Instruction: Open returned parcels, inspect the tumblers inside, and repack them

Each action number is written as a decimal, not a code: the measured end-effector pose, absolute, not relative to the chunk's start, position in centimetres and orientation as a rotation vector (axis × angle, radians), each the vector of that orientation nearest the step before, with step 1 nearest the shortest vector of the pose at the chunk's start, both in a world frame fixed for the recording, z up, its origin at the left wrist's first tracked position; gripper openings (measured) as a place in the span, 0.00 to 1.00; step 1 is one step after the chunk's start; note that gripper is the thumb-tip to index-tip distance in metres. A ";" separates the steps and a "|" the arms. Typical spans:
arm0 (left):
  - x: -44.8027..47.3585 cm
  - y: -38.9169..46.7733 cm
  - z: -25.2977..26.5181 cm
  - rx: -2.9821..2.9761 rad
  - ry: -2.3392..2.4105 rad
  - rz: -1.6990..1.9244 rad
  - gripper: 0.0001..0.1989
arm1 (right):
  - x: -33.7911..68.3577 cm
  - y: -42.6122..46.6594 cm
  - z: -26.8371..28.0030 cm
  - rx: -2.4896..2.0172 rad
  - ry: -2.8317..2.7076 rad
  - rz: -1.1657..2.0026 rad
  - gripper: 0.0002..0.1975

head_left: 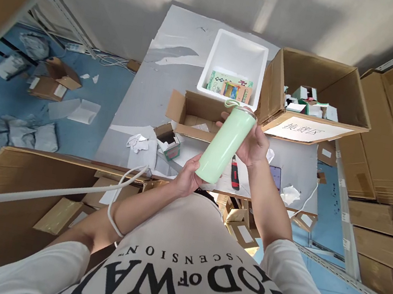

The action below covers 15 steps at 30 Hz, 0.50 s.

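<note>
A pale green insulated bottle [226,144] is tilted above the table's front edge, its lid end up and to the right, with a green loop strap at the lid. My left hand [190,176] grips it near the base, and some fingertips are hidden beneath. Around the upper end, my right hand [252,144] supports the bottle from behind and the right side. Beyond it stands an opened cardboard box [199,132]. Below the bottle's right side lies a red and black utility knife [235,174]. A small opened green carton [171,147] sits left of the bottle.
A white foam box [213,64] holds printed cards or booklets. Beside it, a large cardboard box [276,85] contains small cartons. A phone [274,177] and torn paper [290,195] lie at right. A white cable [59,194] crosses at left above a big carton [5,174].
</note>
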<state>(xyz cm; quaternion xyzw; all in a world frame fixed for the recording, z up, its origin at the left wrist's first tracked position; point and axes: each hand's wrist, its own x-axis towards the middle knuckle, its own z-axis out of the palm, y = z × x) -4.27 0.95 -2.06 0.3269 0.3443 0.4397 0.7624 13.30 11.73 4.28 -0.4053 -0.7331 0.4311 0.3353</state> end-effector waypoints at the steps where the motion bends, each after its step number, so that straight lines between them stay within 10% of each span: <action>1: -4.3 0.9 -1.8 0.664 0.716 0.921 0.37 | 13.3 11.8 4.2 -1.058 -1.895 1.130 0.39; 15: -4.5 0.4 -3.5 1.083 1.061 1.274 0.45 | 12.3 12.2 4.8 -1.177 -1.713 1.113 0.40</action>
